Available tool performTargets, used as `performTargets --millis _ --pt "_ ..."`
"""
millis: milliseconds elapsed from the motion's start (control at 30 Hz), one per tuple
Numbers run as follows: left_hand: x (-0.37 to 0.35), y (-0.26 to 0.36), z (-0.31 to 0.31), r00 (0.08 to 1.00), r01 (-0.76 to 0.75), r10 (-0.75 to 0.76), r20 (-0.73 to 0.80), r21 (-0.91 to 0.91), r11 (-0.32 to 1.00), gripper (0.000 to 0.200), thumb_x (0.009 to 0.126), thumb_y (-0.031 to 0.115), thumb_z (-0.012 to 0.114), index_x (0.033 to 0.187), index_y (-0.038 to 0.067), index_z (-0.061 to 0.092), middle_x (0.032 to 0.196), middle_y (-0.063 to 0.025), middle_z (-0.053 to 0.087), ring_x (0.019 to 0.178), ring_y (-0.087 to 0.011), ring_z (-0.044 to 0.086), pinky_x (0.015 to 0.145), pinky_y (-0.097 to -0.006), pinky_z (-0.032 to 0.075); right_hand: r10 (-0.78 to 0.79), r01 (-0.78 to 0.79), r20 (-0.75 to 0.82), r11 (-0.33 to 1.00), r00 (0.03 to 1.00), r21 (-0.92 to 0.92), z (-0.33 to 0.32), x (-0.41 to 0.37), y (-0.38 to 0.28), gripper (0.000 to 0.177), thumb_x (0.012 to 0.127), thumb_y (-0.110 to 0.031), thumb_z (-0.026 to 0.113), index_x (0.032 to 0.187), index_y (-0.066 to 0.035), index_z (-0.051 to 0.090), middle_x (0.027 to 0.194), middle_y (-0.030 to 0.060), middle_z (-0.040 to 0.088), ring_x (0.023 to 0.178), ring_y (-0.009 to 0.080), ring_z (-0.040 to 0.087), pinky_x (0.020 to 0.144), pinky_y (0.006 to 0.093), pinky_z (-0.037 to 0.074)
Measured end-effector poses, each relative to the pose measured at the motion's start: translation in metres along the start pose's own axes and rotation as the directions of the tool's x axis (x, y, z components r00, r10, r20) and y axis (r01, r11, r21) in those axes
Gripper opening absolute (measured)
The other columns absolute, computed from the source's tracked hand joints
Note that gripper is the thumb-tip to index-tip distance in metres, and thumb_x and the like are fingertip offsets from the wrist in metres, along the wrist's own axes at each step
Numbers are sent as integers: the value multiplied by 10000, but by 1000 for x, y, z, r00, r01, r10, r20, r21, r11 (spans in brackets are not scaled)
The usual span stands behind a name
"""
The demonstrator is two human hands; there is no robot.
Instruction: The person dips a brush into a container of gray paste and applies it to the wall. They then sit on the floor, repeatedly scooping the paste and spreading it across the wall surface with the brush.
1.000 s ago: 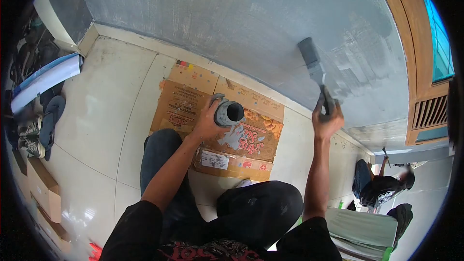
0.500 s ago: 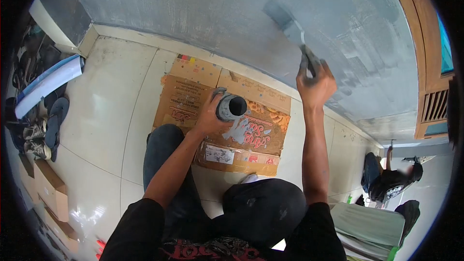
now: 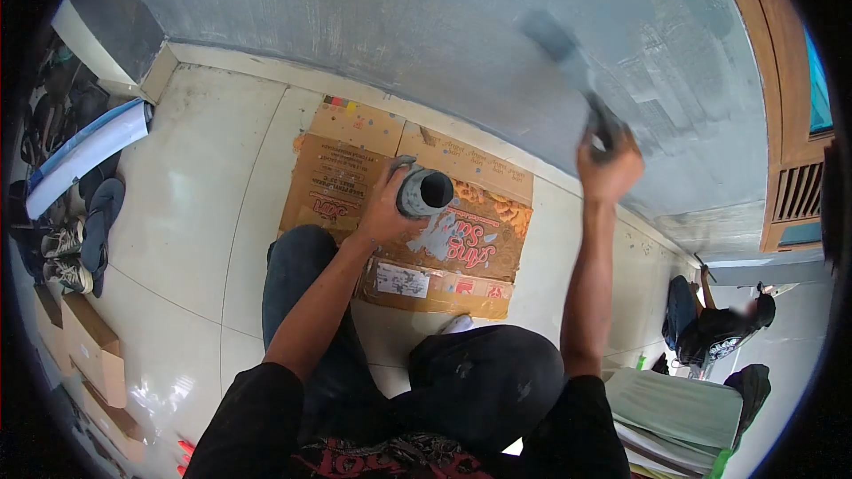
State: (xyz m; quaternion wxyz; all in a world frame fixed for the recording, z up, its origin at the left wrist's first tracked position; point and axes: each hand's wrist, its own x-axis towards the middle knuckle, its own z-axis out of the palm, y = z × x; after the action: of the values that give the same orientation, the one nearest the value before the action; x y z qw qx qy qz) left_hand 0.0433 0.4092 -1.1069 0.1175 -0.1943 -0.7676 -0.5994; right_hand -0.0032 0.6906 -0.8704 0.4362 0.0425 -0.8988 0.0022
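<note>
My left hand [image 3: 388,211] is wrapped round a paint-smeared cup [image 3: 427,193] with a dark inside, held above a flattened cardboard box [image 3: 342,182]. Splashes of grey paint mark the cardboard under it. In my right hand [image 3: 610,162] is the handle of a paintbrush [image 3: 555,38], blurred by motion. The bristles overlap the grey wall [image 3: 426,18], whose coat is streaky, with lighter and darker patches around the brush.
A cream skirting [image 3: 355,93] runs between wall and tiled floor [image 3: 186,186]. To the left lie shoes [image 3: 67,257], sandals and cardboard boxes [image 3: 93,346]. A wooden frame [image 3: 772,80] edges the wall at right. Farther right, another person [image 3: 719,333] sits by the wall, beyond a pale green folded item [image 3: 674,412].
My right hand and the paintbrush have moved right and slightly down along the wall. My left hand with the cup stays in place. The other person's arm has shifted a little.
</note>
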Motion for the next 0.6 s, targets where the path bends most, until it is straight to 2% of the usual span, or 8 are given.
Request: performTargets --millis 133,267,333,367,433,500,533,600 --pt "0 5 -1 997 79 -79 23 -20 997 936 546 172 948 1352 -4 505 1383 -208 479 1259 -418 539 1023 -475 484 121 -112 21 957 992 -266 -41 -29 61 210 903 -118 723 1098 -132 798 857 68 765 687 203 744 615 322 559" --pt "1 7 -3 980 184 -174 99 -96 978 994 560 219 951 1407 17 473 1425 -224 433 1346 -422 457 1108 -509 417 147 -126 58 953 988 -274 -68 -47 63 228 896 -98 728 1115 -113 790 864 73 764 692 200 741 609 328 557" --pt "0 6 -3 978 189 -178 105 -102 977 994 561 220 949 1410 21 473 1433 -226 430 1351 -422 454 1113 -505 414 -21 24 41 995 999 -95 -65 -53 33 253 891 -55 719 1130 -106 784 882 77 763 708 201 739 630 318 568" --pt "-1 5 -3 977 192 -180 118 -107 975 994 562 220 948 1413 24 473 1441 -228 427 1357 -422 450 1117 -501 411 -28 29 87 1000 996 -10 -57 -55 17 369 822 0 714 1144 -165 785 976 103 767 734 252 723 668 343 583" --pt "-6 1 -2 980 179 -171 103 -77 981 998 558 216 949 1414 26 474 1446 -228 425 1352 -421 456 1116 -497 414 -84 63 99 979 992 195 -31 -46 -21 460 786 4 720 1208 -175 759 910 84 742 705 251 695 652 347 571" --pt "-7 0 -2 983 167 -162 92 -49 985 1001 555 211 950 1416 27 474 1451 -229 424 1347 -420 461 1114 -493 416 -111 94 61 967 992 238 5 -31 -57 494 770 -19 739 1201 -261 761 838 45 695 616 229 645 578 362 542" --pt "-5 0 -4 987 139 -134 93 -53 989 995 558 206 948 1414 24 475 1449 -228 425 1335 -420 473 1104 -492 424 -119 96 78 966 990 242 12 -17 -80 348 804 5 736 1121 -126 789 846 108 731 682 230 710 643 329 557" --pt "-2 0 -6 990 114 -109 94 -54 992 988 561 201 946 1412 22 476 1447 -228 426 1323 -420 484 1094 -490 432 -114 93 89 973 990 211 36 4 -99 317 822 -22 736 1115 -129 791 845 105 735 679 229 713 631 326 553"
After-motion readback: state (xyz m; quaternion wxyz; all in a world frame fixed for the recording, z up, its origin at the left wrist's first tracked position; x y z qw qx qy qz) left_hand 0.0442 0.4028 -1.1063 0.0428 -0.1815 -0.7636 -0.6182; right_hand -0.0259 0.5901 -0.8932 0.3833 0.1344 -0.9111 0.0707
